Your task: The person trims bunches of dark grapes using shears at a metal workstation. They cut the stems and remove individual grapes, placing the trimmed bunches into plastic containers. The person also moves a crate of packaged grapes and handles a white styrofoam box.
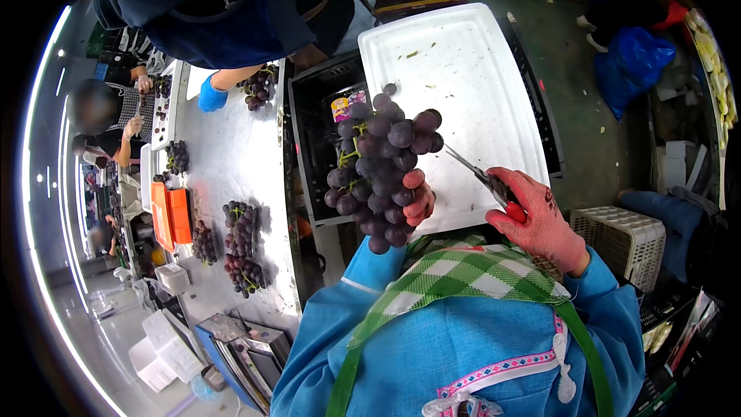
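A large bunch of dark purple grapes with green stems hangs in my left hand, whose pink-gloved fingers show at the bunch's right side; the rest of that hand is hidden behind the fruit. My right hand, in a stained pink glove, grips red-handled snips. Their narrow metal blades point up and left, towards the right edge of the bunch. Under both hands lies a white foam tray. One loose grape rests on it, near small stem scraps.
The tray sits across a black plastic crate holding a labelled pack. Left stands a metal table with grape bunches and an orange box. A co-worker's blue-gloved hand reaches over it. A white basket stands right.
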`<action>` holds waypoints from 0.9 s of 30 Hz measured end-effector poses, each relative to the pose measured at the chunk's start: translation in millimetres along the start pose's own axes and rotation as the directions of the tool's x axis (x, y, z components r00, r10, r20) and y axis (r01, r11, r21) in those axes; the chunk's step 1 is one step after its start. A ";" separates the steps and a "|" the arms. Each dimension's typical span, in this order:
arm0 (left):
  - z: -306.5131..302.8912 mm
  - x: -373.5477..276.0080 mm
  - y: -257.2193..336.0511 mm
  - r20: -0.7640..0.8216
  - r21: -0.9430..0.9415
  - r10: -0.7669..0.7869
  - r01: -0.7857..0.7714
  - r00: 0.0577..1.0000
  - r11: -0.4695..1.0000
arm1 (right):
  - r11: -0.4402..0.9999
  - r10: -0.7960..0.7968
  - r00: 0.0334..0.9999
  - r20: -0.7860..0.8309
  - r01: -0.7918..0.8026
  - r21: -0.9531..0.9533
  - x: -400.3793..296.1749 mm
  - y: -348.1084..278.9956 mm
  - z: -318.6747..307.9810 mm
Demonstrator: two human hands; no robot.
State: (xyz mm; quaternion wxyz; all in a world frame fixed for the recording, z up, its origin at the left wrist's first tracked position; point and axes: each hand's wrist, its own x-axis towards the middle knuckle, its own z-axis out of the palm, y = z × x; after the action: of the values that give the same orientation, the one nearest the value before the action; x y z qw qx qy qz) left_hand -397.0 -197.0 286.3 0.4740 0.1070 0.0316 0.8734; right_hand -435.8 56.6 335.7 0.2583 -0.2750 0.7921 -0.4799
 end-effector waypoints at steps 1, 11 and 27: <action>-0.2 -1.4 -0.3 -0.052 0.082 0.023 -0.019 0.998 0.996 | 1.000 0.023 1.000 -0.002 -0.023 0.011 -0.2 -0.1 0.1; -21.6 12.2 -46.1 -0.401 0.303 0.736 -0.679 0.546 0.669 | 0.967 0.127 0.992 -0.021 -0.119 0.226 -1.4 9.8 6.2; -53.7 21.7 -37.1 -0.424 0.518 0.751 -0.545 0.506 0.659 | 0.483 0.272 0.958 -0.089 -0.056 0.874 66.6 38.4 40.6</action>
State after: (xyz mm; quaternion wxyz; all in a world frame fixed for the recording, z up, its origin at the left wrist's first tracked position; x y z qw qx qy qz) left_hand -389.7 -156.1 231.6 0.0449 -0.1003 0.2789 0.9540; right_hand -463.3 0.9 274.9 0.3181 0.0221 0.4913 -0.8105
